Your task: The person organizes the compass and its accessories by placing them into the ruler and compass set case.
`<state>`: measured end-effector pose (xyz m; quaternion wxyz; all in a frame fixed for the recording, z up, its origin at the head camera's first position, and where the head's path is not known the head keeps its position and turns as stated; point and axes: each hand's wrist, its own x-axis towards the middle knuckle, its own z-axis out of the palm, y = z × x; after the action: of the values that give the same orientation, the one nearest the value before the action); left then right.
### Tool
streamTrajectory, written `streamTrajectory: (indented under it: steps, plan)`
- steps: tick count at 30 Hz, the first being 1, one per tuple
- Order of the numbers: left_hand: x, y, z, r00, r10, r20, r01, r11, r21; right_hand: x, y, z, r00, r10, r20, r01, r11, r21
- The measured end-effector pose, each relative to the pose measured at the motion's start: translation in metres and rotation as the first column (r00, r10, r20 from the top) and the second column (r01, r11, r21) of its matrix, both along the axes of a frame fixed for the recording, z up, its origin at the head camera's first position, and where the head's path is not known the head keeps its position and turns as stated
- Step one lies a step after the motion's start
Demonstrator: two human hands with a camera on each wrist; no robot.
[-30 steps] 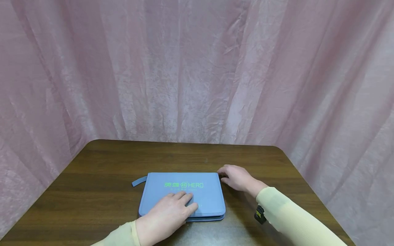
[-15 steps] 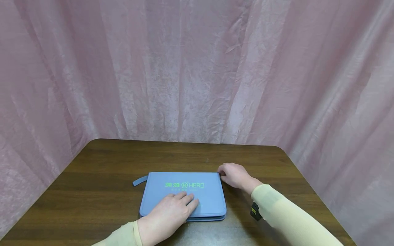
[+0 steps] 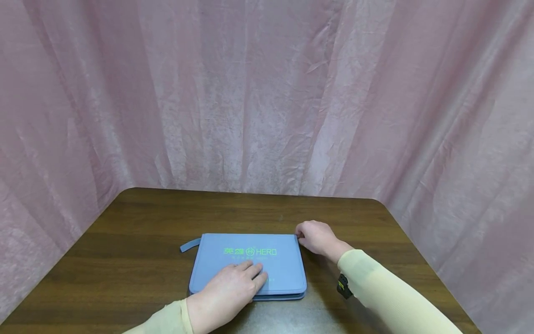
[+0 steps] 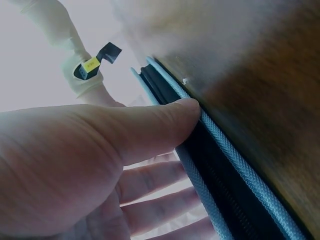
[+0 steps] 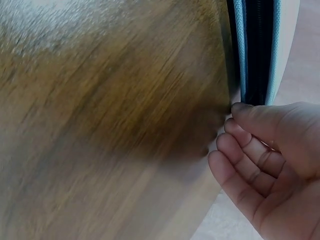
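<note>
A light blue zipper case (image 3: 283,271) with green HERO lettering lies flat on the wooden table. My left hand (image 3: 228,290) rests on its cover near the front, fingers spread fairly straight. In the left wrist view the thumb (image 4: 160,122) lies across the front side, where a black zipper band (image 4: 220,185) runs between two blue edges. At the far right corner my right hand (image 3: 318,239) has its fingers curled in. The right wrist view shows thumb and index finger (image 5: 235,125) pinching at the end of the zipper band (image 5: 257,50); what sits between the fingertips is hidden.
A blue fabric tab (image 3: 189,245) sticks out from the case's far left corner onto the brown wooden table (image 3: 125,260). Pink curtains (image 3: 250,93) hang behind the table. A small black device (image 3: 344,286) is strapped under the right wrist.
The right hand's fingers have curled in at the case's far right corner, and the wrist has shifted slightly left. My left hand and the case look nearly unmoved.
</note>
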<state>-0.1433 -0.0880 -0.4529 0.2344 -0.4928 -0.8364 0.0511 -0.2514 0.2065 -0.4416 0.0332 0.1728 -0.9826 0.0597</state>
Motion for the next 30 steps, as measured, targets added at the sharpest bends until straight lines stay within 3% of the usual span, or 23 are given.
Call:
streamTrajectory:
  steps: [9,23,30]
  plan:
    - [-0.002,0.0,0.0,0.999,-0.015,-0.029,0.016,1.0,0.022,0.004,0.007,0.0,0.999,0.04,-0.033,-0.039,0.999,0.022]
    - [-0.002,-0.001,-0.001,1.0,0.011,0.029,-0.011,1.0,-0.009,0.015,0.016,0.002,0.998,0.068,-0.001,-0.068,0.998,0.002]
    - [-0.002,-0.001,0.0,1.0,0.018,0.016,-0.018,1.0,-0.008,0.026,0.015,0.005,0.994,0.108,0.007,-0.108,0.994,-0.021]
